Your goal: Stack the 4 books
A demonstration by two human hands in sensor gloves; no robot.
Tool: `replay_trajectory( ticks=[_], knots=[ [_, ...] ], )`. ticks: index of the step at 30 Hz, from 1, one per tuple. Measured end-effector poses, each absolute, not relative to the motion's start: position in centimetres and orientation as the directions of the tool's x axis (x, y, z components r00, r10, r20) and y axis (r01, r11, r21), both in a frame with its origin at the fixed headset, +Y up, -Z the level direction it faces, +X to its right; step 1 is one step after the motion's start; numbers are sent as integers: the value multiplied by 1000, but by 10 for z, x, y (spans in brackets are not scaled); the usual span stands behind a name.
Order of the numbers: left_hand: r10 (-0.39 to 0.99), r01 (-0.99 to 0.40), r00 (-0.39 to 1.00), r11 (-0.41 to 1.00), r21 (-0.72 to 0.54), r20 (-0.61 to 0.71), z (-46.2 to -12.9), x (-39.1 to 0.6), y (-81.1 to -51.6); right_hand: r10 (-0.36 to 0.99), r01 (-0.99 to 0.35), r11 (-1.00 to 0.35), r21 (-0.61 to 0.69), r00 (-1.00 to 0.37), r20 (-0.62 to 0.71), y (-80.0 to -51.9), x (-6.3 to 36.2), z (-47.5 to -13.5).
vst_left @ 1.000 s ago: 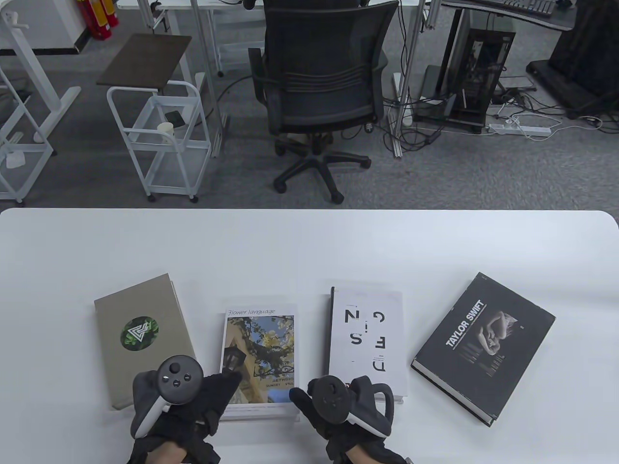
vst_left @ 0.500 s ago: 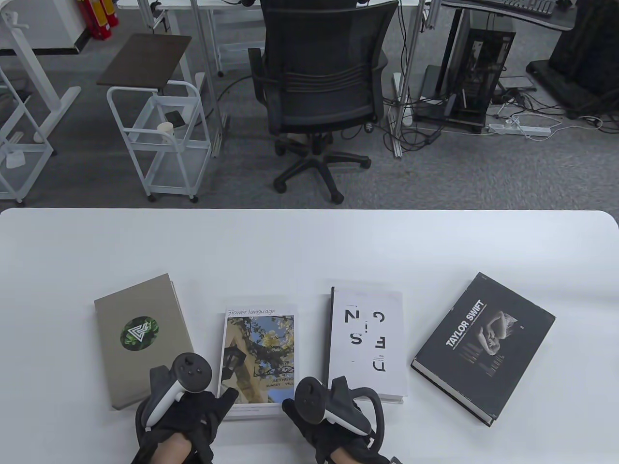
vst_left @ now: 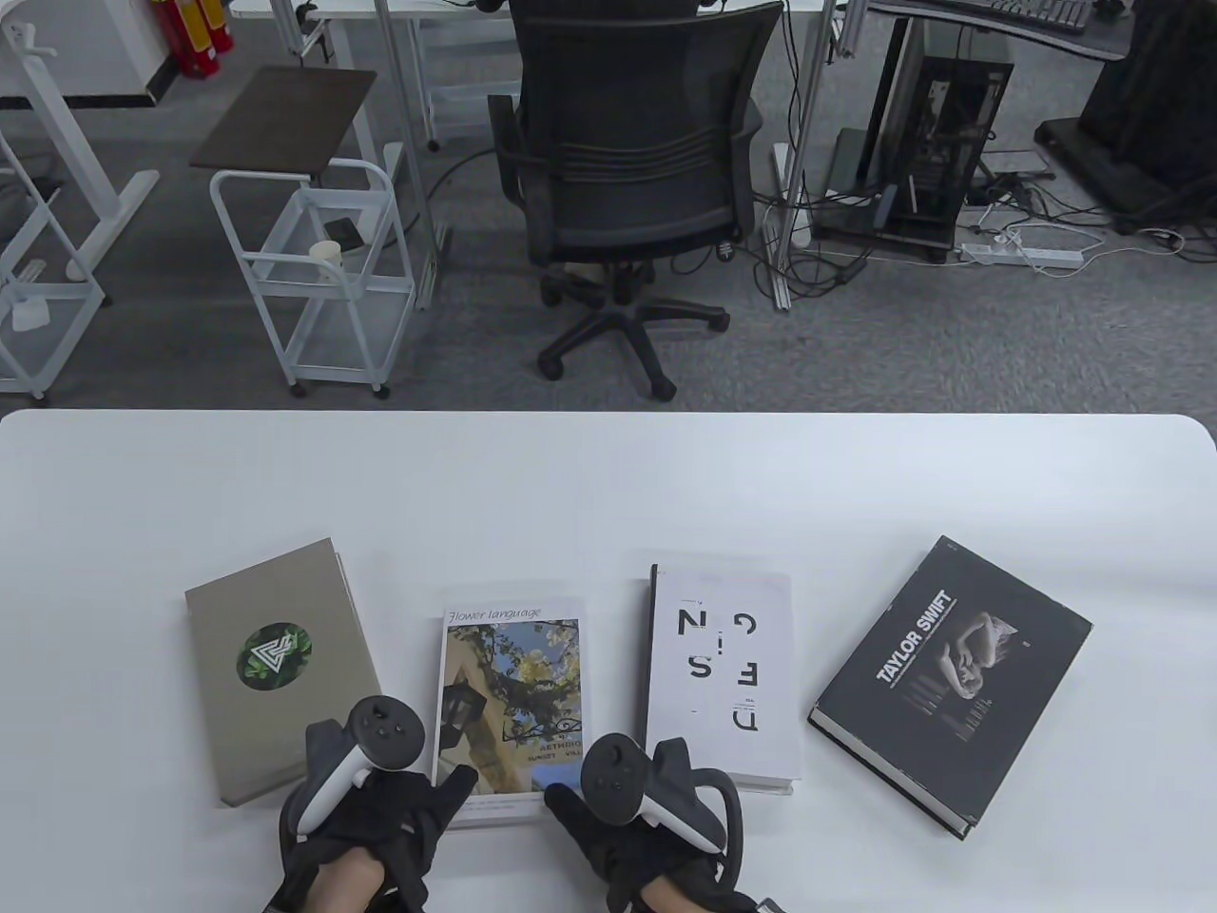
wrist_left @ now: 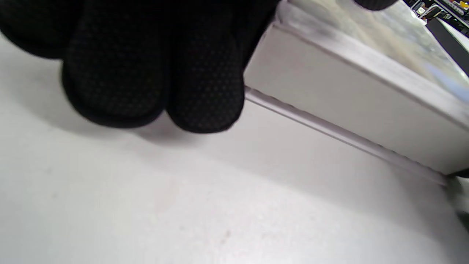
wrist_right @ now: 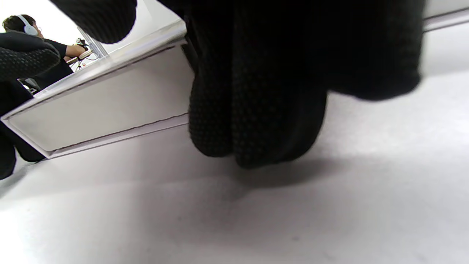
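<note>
Four books lie flat in a row on the white table (vst_left: 608, 495): a beige book (vst_left: 276, 666) with a green round logo, the Flower language book (vst_left: 509, 694), a white book (vst_left: 723, 666) with black letters, and a black Taylor Swift book (vst_left: 951, 680). My left hand (vst_left: 442, 799) holds the Flower language book's near left corner, thumb on the cover. My right hand (vst_left: 563, 808) holds its near right corner the same way. In the left wrist view my fingers (wrist_left: 205, 91) sit against its page edge (wrist_left: 348, 110). In the right wrist view my fingers (wrist_right: 256, 121) cover its corner (wrist_right: 110, 106).
An office chair (vst_left: 627, 181) and a white wire cart (vst_left: 314, 266) stand on the floor beyond the table's far edge. Bare table lies behind the books and at both ends.
Both hands drew back to the near edge and closed in on the Flower language book's near corners. The right hand left the white book. The books have not moved.
</note>
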State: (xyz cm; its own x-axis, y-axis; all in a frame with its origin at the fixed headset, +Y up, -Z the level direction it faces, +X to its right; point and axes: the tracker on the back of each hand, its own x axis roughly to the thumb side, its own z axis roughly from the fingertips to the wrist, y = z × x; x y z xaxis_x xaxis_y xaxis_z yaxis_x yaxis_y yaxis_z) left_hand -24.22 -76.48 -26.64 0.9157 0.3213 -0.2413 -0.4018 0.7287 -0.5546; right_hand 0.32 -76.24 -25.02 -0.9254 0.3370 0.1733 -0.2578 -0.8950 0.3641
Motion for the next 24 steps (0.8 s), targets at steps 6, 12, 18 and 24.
replay_trajectory(
  ticks=[6,12,18,24],
  knots=[
    [307,-379,925,742,-553,-223,-265,-239,-764,286,-209,-927,311,-930,229,-757,-1,-246],
    [304,-377,926,733,-566,-223,-264,-239,-763,275,-228,-955,188,-920,278,-744,-3,-238],
    [303,-365,931,733,-574,-206,-264,-239,-763,343,-317,-938,138,-903,260,-741,0,-237],
    [318,-376,926,726,-576,-204,-264,-240,-763,473,-435,-877,206,-856,208,-742,6,-239]
  ],
)
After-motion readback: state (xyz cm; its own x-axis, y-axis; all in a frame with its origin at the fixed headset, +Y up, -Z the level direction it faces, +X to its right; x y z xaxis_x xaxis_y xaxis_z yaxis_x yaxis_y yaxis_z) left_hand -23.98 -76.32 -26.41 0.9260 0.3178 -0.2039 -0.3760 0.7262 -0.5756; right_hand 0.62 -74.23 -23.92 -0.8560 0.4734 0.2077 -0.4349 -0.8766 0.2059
